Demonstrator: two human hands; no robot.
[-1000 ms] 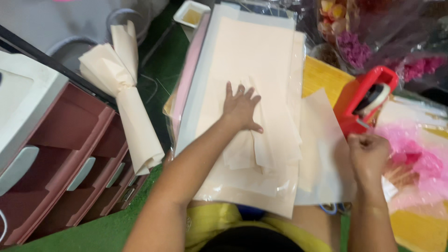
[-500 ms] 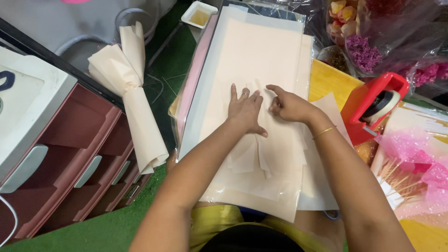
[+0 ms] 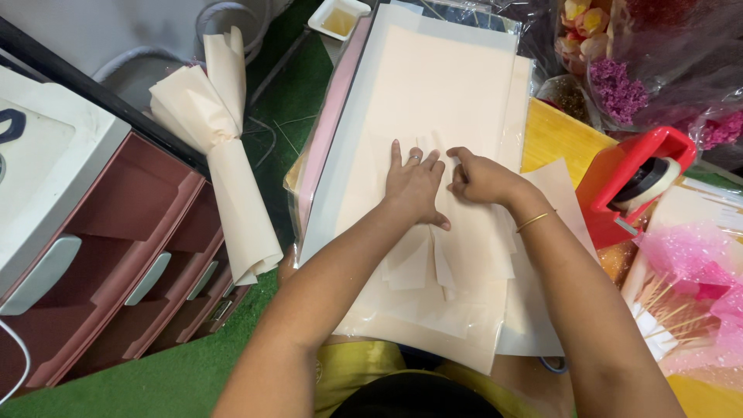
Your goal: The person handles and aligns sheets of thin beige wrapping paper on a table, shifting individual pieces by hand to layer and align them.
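A stack of cream paper sheets (image 3: pixel 433 85) lies in front of me, with a folded, pleated piece of the same paper (image 3: pixel 433 259) on top. My left hand (image 3: pixel 414 186) presses flat on the pleated piece, fingers spread, a ring on one finger. My right hand (image 3: pixel 480 176), with a thin bangle at the wrist, pinches the paper's upper edge just beside the left fingertips. Both hands touch the folded paper close together.
A cream paper cone wrap (image 3: pixel 224 147) lies on green turf to the left, beside a dark red drawer unit (image 3: pixel 131 248). At the right stand a red tape dispenser (image 3: pixel 631 186), pink netting (image 3: pixel 689 263) and wrapped flowers (image 3: pixel 619 85). A small white tray (image 3: pixel 338 17) sits at the top.
My right hand left the tape dispenser at the right and came across to the folded paper, landing beside the left hand. The left hand stayed pressed on the paper.
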